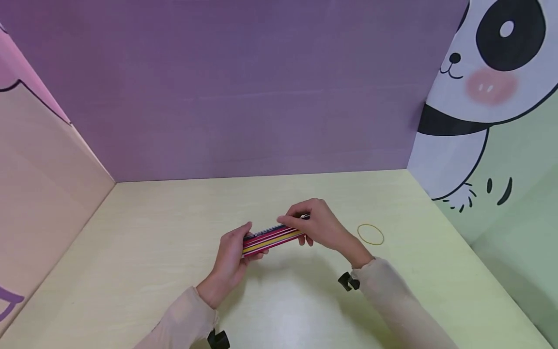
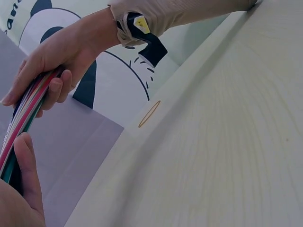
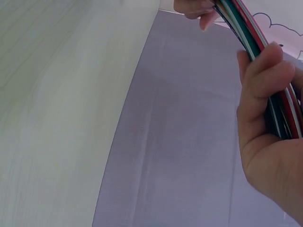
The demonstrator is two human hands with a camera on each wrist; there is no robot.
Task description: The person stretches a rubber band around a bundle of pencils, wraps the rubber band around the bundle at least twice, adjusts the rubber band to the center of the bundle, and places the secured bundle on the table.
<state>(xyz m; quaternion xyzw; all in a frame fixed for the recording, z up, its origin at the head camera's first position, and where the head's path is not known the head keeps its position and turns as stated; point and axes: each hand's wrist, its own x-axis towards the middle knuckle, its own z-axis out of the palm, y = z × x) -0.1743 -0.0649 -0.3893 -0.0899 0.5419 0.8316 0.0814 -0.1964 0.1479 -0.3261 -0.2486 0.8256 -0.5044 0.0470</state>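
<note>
Held above the table, a bundle of striped pencils [image 1: 274, 237] shows pink, yellow, white and dark lengths in the head view. My left hand [image 1: 231, 252] grips its left end, thumb on top and fingers underneath. At the other end, my right hand [image 1: 317, 224] pinches the pencils between thumb and fingers. Green and red pencils [image 3: 253, 33] show in the right wrist view, with fingers curled around them. A thin yellow rubber band [image 1: 370, 234] lies on the table, just right of my right hand.
The pale wooden table [image 1: 152, 232] runs back to a purple wall [image 1: 261, 97]. A panda-printed panel [image 1: 457, 160] stands along the right side, and a pale pink panel [image 1: 43, 160] along the left. Black clips [image 1: 348, 281] hang at the sleeve cuffs.
</note>
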